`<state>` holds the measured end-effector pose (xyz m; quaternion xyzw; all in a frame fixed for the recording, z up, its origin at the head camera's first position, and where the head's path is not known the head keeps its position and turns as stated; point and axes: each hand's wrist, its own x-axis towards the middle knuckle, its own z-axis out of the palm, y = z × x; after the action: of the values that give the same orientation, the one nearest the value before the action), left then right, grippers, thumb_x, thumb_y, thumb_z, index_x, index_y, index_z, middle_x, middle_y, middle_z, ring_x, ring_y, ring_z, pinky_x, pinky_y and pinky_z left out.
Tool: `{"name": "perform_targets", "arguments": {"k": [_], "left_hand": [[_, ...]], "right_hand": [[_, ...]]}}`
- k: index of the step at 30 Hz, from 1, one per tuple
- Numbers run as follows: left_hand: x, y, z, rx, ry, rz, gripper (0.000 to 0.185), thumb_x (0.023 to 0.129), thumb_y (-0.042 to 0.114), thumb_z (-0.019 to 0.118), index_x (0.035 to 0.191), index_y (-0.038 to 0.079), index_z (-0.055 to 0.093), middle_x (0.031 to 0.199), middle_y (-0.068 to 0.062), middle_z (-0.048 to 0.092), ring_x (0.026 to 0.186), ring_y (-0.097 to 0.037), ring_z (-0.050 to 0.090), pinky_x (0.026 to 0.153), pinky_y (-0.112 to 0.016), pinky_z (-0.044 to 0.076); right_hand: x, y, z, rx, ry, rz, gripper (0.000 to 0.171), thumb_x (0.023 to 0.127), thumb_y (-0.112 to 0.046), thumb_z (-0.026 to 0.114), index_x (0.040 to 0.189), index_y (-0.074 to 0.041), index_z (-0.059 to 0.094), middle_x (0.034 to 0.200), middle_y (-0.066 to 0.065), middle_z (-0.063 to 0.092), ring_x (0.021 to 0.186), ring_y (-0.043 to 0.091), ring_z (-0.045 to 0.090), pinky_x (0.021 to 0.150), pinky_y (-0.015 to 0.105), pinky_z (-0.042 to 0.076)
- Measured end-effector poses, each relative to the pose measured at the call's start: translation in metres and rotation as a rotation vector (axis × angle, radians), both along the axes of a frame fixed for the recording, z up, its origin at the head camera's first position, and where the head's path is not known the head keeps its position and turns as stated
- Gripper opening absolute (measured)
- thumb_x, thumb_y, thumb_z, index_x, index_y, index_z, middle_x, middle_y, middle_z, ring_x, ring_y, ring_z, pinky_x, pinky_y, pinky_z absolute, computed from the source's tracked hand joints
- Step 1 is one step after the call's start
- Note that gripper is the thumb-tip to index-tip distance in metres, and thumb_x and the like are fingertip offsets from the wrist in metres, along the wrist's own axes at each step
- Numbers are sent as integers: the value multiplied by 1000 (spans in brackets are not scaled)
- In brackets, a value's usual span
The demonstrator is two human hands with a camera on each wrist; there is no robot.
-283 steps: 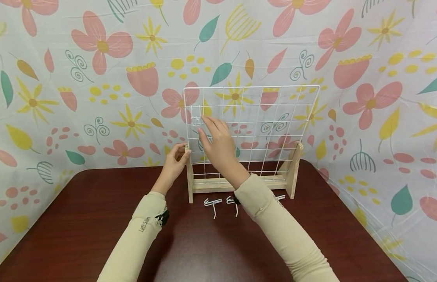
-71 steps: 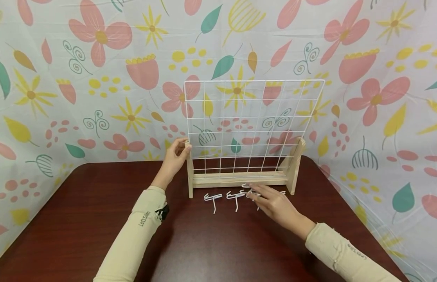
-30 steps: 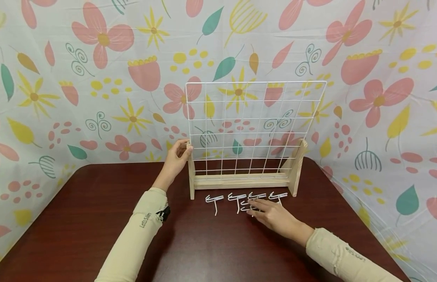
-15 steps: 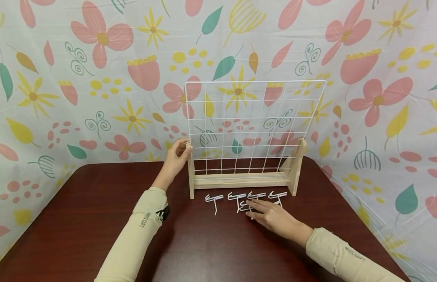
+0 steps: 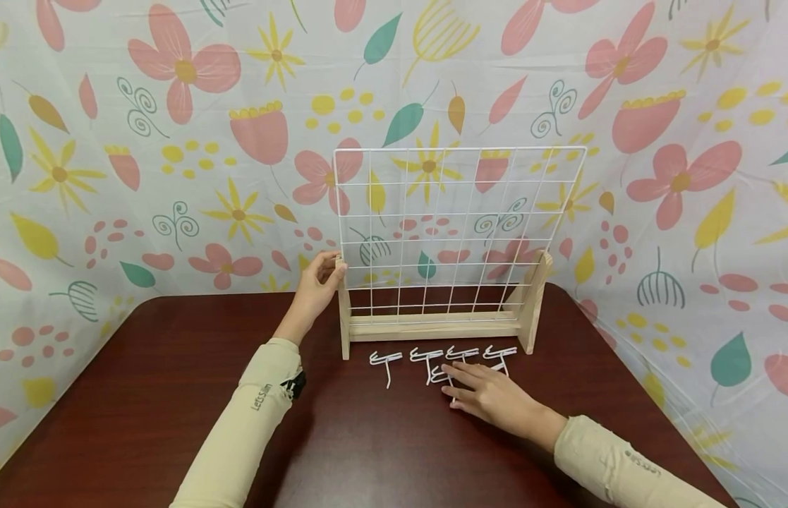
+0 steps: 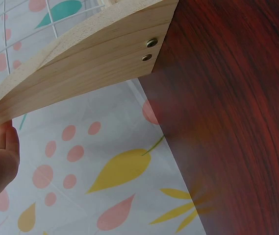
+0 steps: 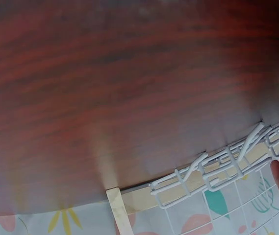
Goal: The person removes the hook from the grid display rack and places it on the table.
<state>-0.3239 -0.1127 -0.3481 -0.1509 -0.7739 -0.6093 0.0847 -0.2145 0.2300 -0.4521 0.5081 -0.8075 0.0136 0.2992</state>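
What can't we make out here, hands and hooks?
- Right hand, head view: it covers the fifth hook partly; grip unclear.
- Right wrist view: hooks blurred, hand cut off by edge.
- Left hand, left wrist view: mostly out of frame; contact with the wooden stand hidden.

Right hand (image 5: pixel 495 398) hides part of lowest hook (image 5: pixel 439 374).

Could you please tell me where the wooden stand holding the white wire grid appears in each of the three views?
Head: wooden stand at centre, left hand on its left post.
Left wrist: its side piece crosses the top left.
Right wrist: a strip along the bottom edge.
Shared landmark: the white wire grid.
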Motion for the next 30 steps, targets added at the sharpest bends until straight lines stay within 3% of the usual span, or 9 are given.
{"name": "perform_targets", "arguments": {"k": [10, 15, 24, 30], "left_hand": [[-3, 0, 3, 0, -31, -17, 44, 100, 18, 54, 140, 4, 44, 130, -22, 53, 113, -34, 52, 94, -42, 44], [-1, 0, 1, -6, -2, -7, 42, 99, 21, 55, 137, 6, 47, 126, -19, 56, 109, -30, 55, 90, -36, 46], [25, 5, 26, 4, -12, -15, 41, 100, 14, 53, 139, 0, 45, 129, -25, 52, 113, -36, 52, 93, -41, 44], [20, 4, 17, 40, -28, -20, 44, 100, 15, 53, 141, 2, 43, 134, -25, 49, 119, -35, 50, 100, -43, 40]], "right_hand": [[0, -2, -1, 12, 13, -34, 33, 89, -40, 63, 107, -16, 75, 124, 12, 63, 109, 30, 60, 85, 45, 51], [0, -1, -3, 24, 49, -28, 34, 88, -43, 62, 105, -17, 76, 122, 11, 64, 106, 29, 61, 84, 42, 51], [-2, -2, -2, 45, 80, -22, 31, 84, -40, 67, 104, -18, 76, 121, 10, 65, 104, 28, 61, 83, 41, 50], [-1, -1, -4, 40, 74, -20, 34, 88, -41, 63, 110, -17, 74, 122, 10, 64, 105, 28, 61, 83, 42, 51]]}}
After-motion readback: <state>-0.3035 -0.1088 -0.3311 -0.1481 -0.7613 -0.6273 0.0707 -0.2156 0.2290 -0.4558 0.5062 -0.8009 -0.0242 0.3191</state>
